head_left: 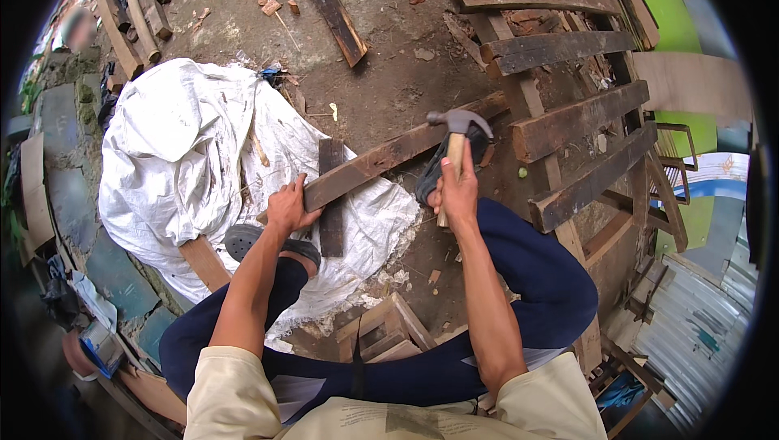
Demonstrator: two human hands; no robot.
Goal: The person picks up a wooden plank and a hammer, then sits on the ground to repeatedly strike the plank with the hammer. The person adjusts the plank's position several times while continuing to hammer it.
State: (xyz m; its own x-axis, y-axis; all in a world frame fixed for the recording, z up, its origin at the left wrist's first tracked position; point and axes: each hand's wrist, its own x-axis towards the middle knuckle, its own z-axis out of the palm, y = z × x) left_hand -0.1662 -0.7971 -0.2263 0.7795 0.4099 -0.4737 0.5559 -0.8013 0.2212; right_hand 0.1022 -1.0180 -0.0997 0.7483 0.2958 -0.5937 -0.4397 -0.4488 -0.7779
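My right hand [457, 196] is wrapped round the wooden handle of a claw hammer [459, 122]; its metal head points up, over the far part of a long dark wooden plank [381, 152]. The plank runs slantwise from my left hand toward the far right. My left hand [287, 206] grips its near end, thumb on one side and fingers on the other. A shorter dark board [331, 233] lies crosswise beneath the plank, on a white woven sheet [187, 123]. My shod left foot [243, 241] rests on the sheet, close to my left hand.
A slatted wooden pallet frame [580, 115] stands at the right. Loose boards lie at the far left, and a charred-looking board [329, 10] lies on the dirt ahead. A small wooden frame [388, 328] sits between my legs. Corrugated metal sheet [698, 334] is at the lower right.
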